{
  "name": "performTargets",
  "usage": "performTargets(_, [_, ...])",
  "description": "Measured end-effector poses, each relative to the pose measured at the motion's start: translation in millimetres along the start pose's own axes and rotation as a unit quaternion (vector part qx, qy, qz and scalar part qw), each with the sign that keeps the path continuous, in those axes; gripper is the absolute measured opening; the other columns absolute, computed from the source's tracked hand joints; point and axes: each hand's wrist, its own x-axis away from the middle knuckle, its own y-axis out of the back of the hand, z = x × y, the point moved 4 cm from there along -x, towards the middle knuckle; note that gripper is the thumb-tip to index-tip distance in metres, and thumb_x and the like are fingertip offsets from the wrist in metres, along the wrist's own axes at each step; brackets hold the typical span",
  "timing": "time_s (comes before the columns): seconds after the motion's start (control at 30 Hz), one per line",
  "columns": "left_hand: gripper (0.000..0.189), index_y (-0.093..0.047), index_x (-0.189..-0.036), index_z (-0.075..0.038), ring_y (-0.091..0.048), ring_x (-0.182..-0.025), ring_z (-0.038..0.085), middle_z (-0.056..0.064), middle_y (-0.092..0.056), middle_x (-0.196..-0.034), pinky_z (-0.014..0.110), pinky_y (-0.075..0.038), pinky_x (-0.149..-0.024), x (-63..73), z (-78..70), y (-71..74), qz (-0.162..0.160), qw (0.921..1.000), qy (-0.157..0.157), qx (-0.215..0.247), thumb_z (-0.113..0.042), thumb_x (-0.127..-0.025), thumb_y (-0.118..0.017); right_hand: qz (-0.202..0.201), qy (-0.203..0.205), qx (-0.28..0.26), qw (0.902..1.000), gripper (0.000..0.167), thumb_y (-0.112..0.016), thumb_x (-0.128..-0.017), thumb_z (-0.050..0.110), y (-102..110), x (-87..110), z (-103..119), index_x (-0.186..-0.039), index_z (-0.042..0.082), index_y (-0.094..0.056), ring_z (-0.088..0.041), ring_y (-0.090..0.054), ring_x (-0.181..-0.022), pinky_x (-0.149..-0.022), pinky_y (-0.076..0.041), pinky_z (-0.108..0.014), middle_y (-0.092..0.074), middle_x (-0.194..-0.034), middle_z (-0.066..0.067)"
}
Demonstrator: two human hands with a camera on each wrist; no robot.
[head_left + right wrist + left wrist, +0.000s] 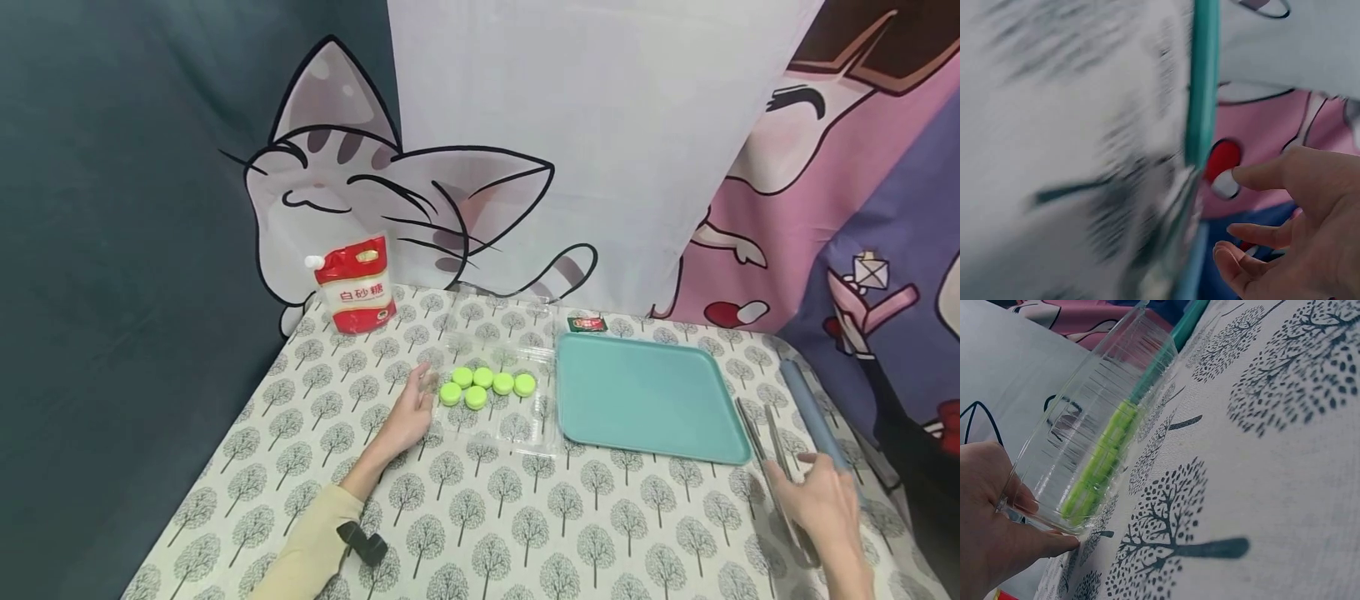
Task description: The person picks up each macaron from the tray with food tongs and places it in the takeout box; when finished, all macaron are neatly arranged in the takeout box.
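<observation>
In the head view my left hand (411, 412) is at the left side of a clear plastic box (542, 429) whose lid lies open behind it. The left wrist view shows the thumb and fingers pinching the box's rim. Several light-green macarons (483, 378) sit inside, towards the middle and back. At the right end of the table my right hand (819, 500) hovers over metal tongs (752, 429). Its thumb and fingers are apart and loosely bent in the right wrist view, with nothing between them; the tongs (1157, 250) are blurred there.
A teal tray (645, 396) lies right of the box, with a small green-and-red packet (587, 324) behind it. A blue-grey rolling pin-like rod (810, 408) lies beyond the tongs. At the back left stands a red-and-white sugar bag (358, 287). Printed curtains hang behind the table.
</observation>
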Motion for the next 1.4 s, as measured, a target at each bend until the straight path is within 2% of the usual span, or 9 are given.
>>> performTargets(0.17, [0.062,-0.012,-0.161,-0.004,-0.030,-0.150,0.044,0.026,-0.031,-0.162,0.056,-0.023,-0.126,-0.4,-0.4,-0.6,0.000,1.0000,-0.001,0.003,-0.001,-0.104,-0.036,-0.057,0.067,-0.034,0.9956,0.073,-0.051,-0.103,0.038,13.0,-0.5,46.6,-0.148,-0.016,-0.028,-0.058,-0.036,-0.121,-0.097,-0.034,-0.072,-0.042,-0.130,-0.045])
performTargets(0.3, [0.061,-0.012,-0.161,-0.004,-0.030,-0.150,0.044,0.025,-0.031,-0.162,0.056,-0.023,-0.126,0.1,-1.0,-0.5,0.000,1.0000,0.002,-0.002,-0.001,-0.104,-0.035,-0.065,0.124,-0.057,0.9885,0.070,-0.048,-0.105,0.037,14.6,-7.1,86.6,-0.149,-0.014,-0.030,-0.059,-0.044,-0.120,-0.098,-0.037,-0.072,-0.044,-0.134,-0.046])
performTargets(0.5, [0.062,-0.012,-0.161,-0.004,-0.029,-0.151,0.042,0.024,-0.029,-0.163,0.055,-0.022,-0.126,0.4,-3.7,0.9,-0.003,1.0000,0.004,-0.007,0.000,-0.104,-0.036,-0.028,0.191,-0.082,0.9777,0.070,-0.043,-0.107,0.038,8.2,-26.4,145.2,-0.152,-0.014,-0.026,-0.061,-0.048,-0.122,-0.100,-0.042,-0.074,-0.041,-0.139,-0.047])
performTargets(0.77, [0.063,-0.010,-0.161,-0.002,-0.025,-0.153,0.040,0.023,-0.023,-0.166,0.051,-0.018,-0.128,-0.2,-2.2,0.4,-0.001,0.9999,0.004,-0.011,0.002,-0.103,-0.035,0.006,0.245,-0.087,0.9657,0.072,-0.043,-0.107,0.041,-9.4,-52.2,210.1,-0.155,-0.009,-0.024,-0.058,-0.046,-0.129,-0.108,-0.038,-0.073,-0.039,-0.147,-0.041])
performTargets(0.87, [0.063,-0.010,-0.161,-0.002,-0.025,-0.153,0.040,0.024,-0.022,-0.166,0.051,-0.019,-0.128,-0.2,-2.4,-0.2,0.000,1.0000,0.003,-0.006,0.002,-0.103,-0.035,0.013,0.258,-0.089,0.9619,0.071,-0.045,-0.107,0.040,-17.1,-61.3,230.5,-0.156,-0.007,-0.025,-0.055,-0.046,-0.132,-0.111,-0.038,-0.070,-0.041,-0.149,-0.039])
performTargets(1.03, [0.063,-0.011,-0.161,-0.002,-0.026,-0.153,0.040,0.024,-0.021,-0.166,0.051,-0.020,-0.127,-0.2,-0.7,0.4,-0.001,1.0000,0.003,0.009,0.003,-0.103,-0.035,0.046,0.264,-0.106,0.9575,0.069,-0.045,-0.107,0.037,-35.8,-74.4,260.2,-0.157,-0.005,-0.024,-0.053,-0.044,-0.137,-0.114,-0.039,-0.065,-0.041,-0.150,-0.038])
performTargets(1.23, [0.063,-0.012,-0.161,-0.003,-0.025,-0.153,0.041,0.023,-0.020,-0.167,0.051,-0.020,-0.127,-0.6,2.8,-0.5,0.001,0.9997,0.001,0.025,0.003,-0.103,-0.036,0.087,0.251,-0.134,0.9545,0.068,-0.046,-0.107,0.034,-65.9,-91.7,283.1,-0.156,-0.006,-0.025,-0.051,-0.044,-0.138,-0.117,-0.039,-0.060,-0.041,-0.151,-0.037])
performTargets(1.4, [0.061,-0.014,-0.160,-0.002,-0.027,-0.152,0.041,0.023,-0.024,-0.166,0.052,-0.022,-0.127,-0.2,1.6,-0.4,-0.009,0.9995,-0.004,0.029,0.001,-0.104,-0.037,0.120,0.232,-0.182,0.9480,0.064,-0.047,-0.107,0.029,-88.0,-106.1,301.9,-0.155,-0.007,-0.027,-0.048,-0.046,-0.138,-0.118,-0.041,-0.057,-0.043,-0.150,-0.035])
